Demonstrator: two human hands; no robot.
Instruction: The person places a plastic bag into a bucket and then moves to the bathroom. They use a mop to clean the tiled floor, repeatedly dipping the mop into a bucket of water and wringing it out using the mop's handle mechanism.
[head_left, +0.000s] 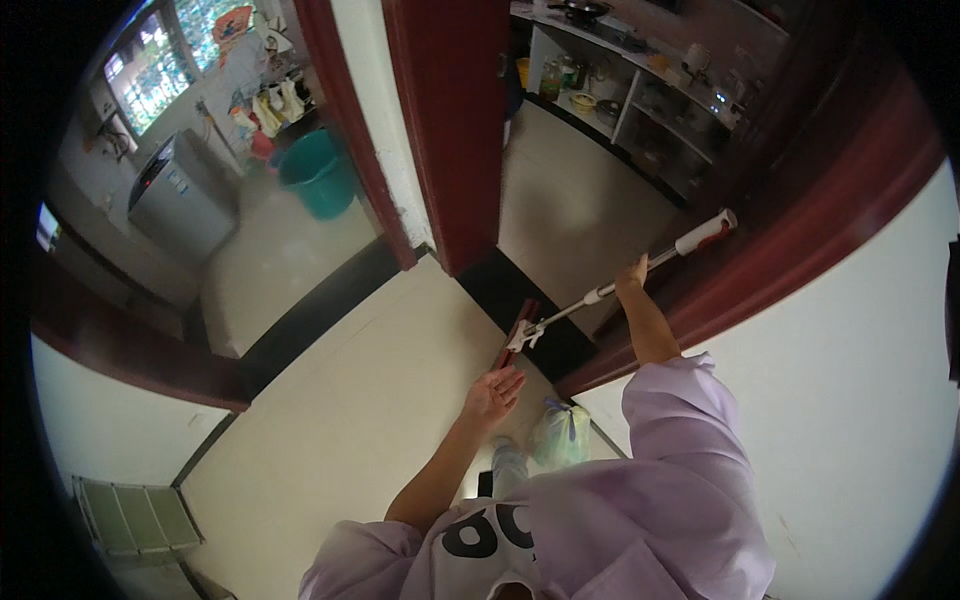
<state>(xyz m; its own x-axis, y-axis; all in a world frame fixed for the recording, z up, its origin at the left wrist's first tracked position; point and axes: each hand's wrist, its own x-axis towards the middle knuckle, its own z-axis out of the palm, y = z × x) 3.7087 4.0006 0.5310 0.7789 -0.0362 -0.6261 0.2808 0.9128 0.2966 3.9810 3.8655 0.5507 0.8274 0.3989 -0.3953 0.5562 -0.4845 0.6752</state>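
My right hand (632, 274) is closed around the metal pole of a mop (572, 308) with a white and red handle end. The pole slants from upper right down to a white joint and a narrow dark red head, held near the dark threshold strip (551, 341). Just below the head is my left hand (493, 394), palm up with fingers extended; whether its fingertips touch the head I cannot tell. A tied, translucent plastic bag (562, 435) stands on the floor below, by the wall.
Dark red door frames (450, 135) border two doorways. A washing machine (184, 199) and a teal tub (319, 174) stand in the left room. Kitchen shelves (626, 112) line the right room. A metal rack (135, 517) is at the lower left.
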